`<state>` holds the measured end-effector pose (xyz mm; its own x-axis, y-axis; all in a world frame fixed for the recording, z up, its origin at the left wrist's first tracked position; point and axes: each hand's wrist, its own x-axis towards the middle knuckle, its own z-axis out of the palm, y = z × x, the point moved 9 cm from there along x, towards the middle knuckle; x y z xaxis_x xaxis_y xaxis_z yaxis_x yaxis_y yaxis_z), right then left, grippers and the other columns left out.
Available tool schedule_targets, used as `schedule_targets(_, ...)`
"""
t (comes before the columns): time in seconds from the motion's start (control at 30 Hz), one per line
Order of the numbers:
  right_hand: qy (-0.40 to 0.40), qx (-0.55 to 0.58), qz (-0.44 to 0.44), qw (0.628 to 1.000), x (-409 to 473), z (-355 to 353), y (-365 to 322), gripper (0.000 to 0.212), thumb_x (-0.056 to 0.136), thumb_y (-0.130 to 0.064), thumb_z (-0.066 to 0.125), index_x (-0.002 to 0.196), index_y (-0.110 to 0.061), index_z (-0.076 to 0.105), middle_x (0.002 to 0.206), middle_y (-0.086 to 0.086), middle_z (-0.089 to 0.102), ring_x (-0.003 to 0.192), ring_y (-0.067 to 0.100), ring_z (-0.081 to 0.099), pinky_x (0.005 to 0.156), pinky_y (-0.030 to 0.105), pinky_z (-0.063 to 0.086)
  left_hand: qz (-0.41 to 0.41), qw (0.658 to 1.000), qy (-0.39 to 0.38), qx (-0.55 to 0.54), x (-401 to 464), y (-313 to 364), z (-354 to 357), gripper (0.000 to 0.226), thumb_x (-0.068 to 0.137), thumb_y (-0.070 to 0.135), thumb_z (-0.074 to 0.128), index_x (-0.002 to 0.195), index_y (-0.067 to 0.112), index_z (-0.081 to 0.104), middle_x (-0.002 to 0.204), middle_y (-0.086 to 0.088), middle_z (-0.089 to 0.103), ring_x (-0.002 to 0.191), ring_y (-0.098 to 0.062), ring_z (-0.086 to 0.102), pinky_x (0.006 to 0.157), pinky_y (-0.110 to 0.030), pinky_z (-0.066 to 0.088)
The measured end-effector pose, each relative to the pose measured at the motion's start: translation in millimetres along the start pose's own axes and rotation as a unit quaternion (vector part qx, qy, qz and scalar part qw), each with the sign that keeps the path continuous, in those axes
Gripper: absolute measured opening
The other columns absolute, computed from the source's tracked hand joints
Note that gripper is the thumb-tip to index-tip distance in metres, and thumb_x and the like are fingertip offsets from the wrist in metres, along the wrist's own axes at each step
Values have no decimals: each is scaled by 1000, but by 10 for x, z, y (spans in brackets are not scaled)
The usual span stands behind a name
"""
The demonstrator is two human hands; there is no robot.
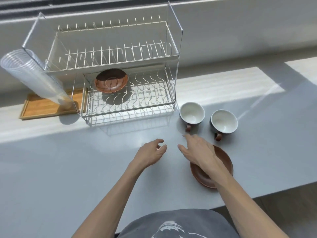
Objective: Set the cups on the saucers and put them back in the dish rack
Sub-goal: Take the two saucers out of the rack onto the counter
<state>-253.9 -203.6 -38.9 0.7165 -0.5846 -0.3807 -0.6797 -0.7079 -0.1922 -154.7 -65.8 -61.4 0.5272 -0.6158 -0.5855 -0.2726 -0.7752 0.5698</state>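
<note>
Two dark cups with white insides and brown handles stand upright on the counter right of the rack: one (192,113) nearer the rack, the other (224,121) to its right. A brown saucer (223,162) lies in front of them, partly hidden under my right hand (199,152), which hovers open, fingers pointing toward the nearer cup's handle. My left hand (151,152) hangs over bare counter, fingers loosely curled, holding nothing. A second brown saucer (111,80) rests on the lower tier of the white wire dish rack (130,107).
A leaning stack of clear plastic cups (30,74) stands on a wooden tray (42,107) left of the rack. The rack's upper tier (111,54) holds nothing. The counter's front edge (257,194) runs close behind the saucer at the right.
</note>
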Motion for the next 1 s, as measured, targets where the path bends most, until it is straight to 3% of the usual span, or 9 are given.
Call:
schedule_targets(0.23,-8,-55,-114,992,293,-112,-803,53,97,-48,43,143,-22,41,133,8,57,120,30,56,88,41,47,-16,970,51,236,16,-366,-616,54,101,49,37,151,28,37,144,-4,54,129,-27,54,97,-38,43)
schedule_targets(0.37,23,-56,-185,981,447,-258,-1238,52,98,-46,44,144,-23,42,140,5,52,126,28,50,90,42,46,-51,935,136,323,-25,-511,-1031,52,102,49,34,147,23,41,139,-7,56,122,-31,55,98,-42,40)
schedule_targets(0.5,59,-49,-215,974,642,-414,-1529,48,98,-43,46,141,-22,46,141,3,51,129,26,47,92,40,46,-58,916,235,320,-43,-575,-1416,49,101,47,36,143,23,46,140,-5,56,127,-29,52,102,-42,35)
schedule_targets(0.67,99,-42,-247,963,906,-582,-1799,45,99,-40,47,140,-23,45,146,3,46,134,25,41,97,40,44,-50,907,303,288,51,-617,-1758,49,99,43,43,143,23,49,146,-5,52,136,-28,45,113,-45,28)
schedule_targets(0.9,148,-16,-268,952,1359,-776,-2152,45,99,-34,49,142,-21,45,155,11,35,143,26,30,101,42,43,-27,896,377,232,338,-617,-2257,46,97,36,53,140,20,55,143,-11,56,133,-31,50,107,-47,38)
schedule_targets(1.0,160,-12,-269,950,1576,-811,-2301,45,95,-30,53,139,-21,48,150,12,41,137,27,39,96,41,48,-22,890,391,235,478,-654,-2443,45,94,33,59,136,17,59,138,-14,60,127,-33,56,101,-48,45)
